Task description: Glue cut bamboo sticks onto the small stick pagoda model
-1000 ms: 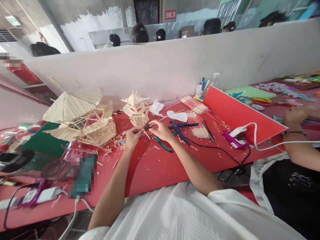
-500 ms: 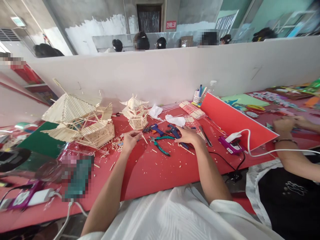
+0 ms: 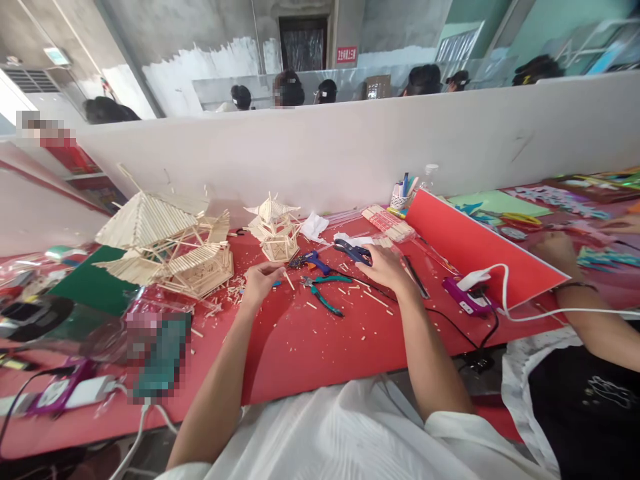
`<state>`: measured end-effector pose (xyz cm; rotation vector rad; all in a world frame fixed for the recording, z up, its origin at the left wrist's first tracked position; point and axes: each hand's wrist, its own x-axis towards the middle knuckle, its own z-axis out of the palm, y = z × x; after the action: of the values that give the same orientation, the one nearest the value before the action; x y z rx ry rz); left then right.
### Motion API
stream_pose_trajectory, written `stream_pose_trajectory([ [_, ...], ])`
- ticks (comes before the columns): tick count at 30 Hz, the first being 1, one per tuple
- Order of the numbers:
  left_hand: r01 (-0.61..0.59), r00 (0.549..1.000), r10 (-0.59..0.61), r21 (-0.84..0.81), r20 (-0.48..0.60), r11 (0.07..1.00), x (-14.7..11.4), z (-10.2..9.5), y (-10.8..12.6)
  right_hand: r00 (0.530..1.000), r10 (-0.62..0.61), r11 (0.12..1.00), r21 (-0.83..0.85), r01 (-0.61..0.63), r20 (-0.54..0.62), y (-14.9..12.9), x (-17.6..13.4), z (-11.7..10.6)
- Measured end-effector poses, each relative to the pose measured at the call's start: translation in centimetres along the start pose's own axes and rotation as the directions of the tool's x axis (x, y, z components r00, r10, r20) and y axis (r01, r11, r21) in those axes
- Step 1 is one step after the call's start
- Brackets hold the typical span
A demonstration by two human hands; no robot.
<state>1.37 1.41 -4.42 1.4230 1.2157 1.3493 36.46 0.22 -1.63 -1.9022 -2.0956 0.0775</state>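
Note:
Near the middle of the table, my left hand (image 3: 263, 281) pinches a short thin wooden stick (image 3: 289, 280) that points down toward the red surface. My right hand (image 3: 386, 265) is closed around a dark blue hand tool (image 3: 353, 252), its kind partly hidden by the fingers; it looks like a pair of cutters. Between the hands lie teal-handled pliers (image 3: 327, 293), jaws toward the left, and a blue glue gun (image 3: 314, 261). Behind my left hand stands a small pavilion model of wooden sticks (image 3: 275, 230).
A larger stick pavilion (image 3: 165, 243) stands at left, near a phone (image 3: 164, 357). Wood scraps litter the red table (image 3: 310, 353). Packs of sticks (image 3: 387, 222), tissue (image 3: 314, 227), a red board (image 3: 480, 247) and a purple power strip (image 3: 466, 297) are at right, beside a co-worker's arm (image 3: 595, 320).
My right hand has picked up the dark blue tool and raised it from the table, turning it. My left hand keeps the stick in nearly the same place. The view has shifted slightly.

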Motion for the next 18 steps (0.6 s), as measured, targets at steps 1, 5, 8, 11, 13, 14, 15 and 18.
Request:
stream_pose_trajectory([
  [1,-0.009,1.0,0.009,0.004,-0.005,1.0,0.1,-0.2,0.4,0.999,-0.05,0.997,0.065,0.05,-0.003,-0.1,0.0,-0.2],
  [5,-0.04,0.999,0.04,0.028,0.011,0.999,1.0,-1.1,2.3,0.932,-0.342,0.897,0.339,0.285,0.119,-1.5,1.0,-0.9],
  [8,-0.055,0.997,0.052,0.055,0.058,0.997,1.9,-1.4,3.6,0.83,-0.506,0.823,0.42,0.383,0.234,-3.4,3.0,-1.2],
  [11,-0.053,0.994,0.046,0.071,0.098,0.996,2.5,-1.7,4.1,0.757,-0.575,0.786,0.468,0.405,0.31,-5.5,5.2,-1.1],
  [13,-0.039,0.993,0.03,0.071,0.117,0.997,2.4,-2.0,3.9,0.722,-0.607,0.756,0.522,0.395,0.333,-6.5,6.2,-0.7],
  [14,-0.03,0.992,0.021,0.07,0.125,0.997,2.3,-2.1,3.7,0.711,-0.619,0.741,0.549,0.387,0.334,-6.9,6.4,-0.4],
  [15,-0.021,0.991,0.012,0.069,0.133,0.997,2.2,-2.2,3.4,0.704,-0.629,0.726,0.573,0.38,0.33,-7.2,6.4,-0.1],
  [18,0.001,0.987,-0.012,0.072,0.159,0.997,1.7,-2.3,2.6,0.69,-0.642,0.707,0.606,0.365,0.333,-7.5,5.9,1.1],
])
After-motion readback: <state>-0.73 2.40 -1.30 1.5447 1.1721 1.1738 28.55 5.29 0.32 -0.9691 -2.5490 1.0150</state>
